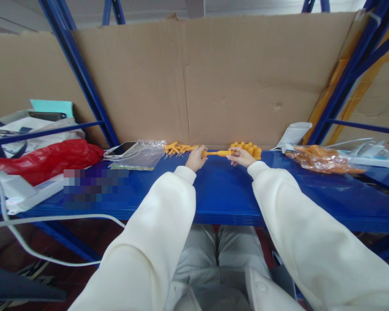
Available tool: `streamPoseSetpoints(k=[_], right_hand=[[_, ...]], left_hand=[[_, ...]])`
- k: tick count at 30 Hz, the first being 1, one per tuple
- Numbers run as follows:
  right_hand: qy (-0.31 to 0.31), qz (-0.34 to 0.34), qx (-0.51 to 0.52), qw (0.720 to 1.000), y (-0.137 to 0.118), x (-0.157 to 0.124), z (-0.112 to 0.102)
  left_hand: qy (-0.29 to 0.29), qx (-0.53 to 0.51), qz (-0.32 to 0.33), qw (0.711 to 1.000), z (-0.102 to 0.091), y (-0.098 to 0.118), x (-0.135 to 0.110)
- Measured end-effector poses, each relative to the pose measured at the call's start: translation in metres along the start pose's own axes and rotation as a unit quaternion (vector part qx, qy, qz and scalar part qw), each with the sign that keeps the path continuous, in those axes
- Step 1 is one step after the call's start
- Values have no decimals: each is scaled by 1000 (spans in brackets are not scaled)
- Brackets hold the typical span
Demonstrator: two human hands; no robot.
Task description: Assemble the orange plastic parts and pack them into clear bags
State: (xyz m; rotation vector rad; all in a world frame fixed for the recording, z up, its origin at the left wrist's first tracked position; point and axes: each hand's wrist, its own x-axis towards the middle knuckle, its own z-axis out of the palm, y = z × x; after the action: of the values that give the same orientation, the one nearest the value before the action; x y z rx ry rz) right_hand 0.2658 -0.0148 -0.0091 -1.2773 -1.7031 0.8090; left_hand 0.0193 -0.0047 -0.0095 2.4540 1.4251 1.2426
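A thin yellow piece with a ribbed middle (216, 153) stretches between my two hands, just over the blue shelf top. My left hand (196, 159) is closed around its left end. At the other end, the fingertips of my right hand (241, 157) pinch it. Left of my left hand lies a pile of yellow branching plastic pieces (174, 148), with small metal bits like keychain clasps along the near side. A group of yellow knobbed blocks (254, 151) stands right behind my right hand and is partly covered by it.
Blue shelf top (227, 194) spans the front, with a cardboard panel (246, 77) behind. To the left are a clear plastic bag (139, 157), a phone (123, 149), a red bag (52, 157) and white cables. Orange-yellow pieces in clear wrap (320, 159) lie on the right.
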Motion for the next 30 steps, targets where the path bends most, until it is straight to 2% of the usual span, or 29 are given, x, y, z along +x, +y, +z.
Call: streamPoseSetpoints(k=[5,10,21,30], right_hand=[[-2,1,-27,1000,-4,-2,-2],[9,48,-52,997,-8,-3,-2],[-23,112,-15,993,-20,-10,-3],[-14,121,9,992,-28,-15,-2]], left_hand=[[0,8,14,1000,-1,3,0],[-17,0,18,1000,-2,5,1],[-21,-1,17,1000,-2,5,1],[-27,-8,16,999,-3,6,1]])
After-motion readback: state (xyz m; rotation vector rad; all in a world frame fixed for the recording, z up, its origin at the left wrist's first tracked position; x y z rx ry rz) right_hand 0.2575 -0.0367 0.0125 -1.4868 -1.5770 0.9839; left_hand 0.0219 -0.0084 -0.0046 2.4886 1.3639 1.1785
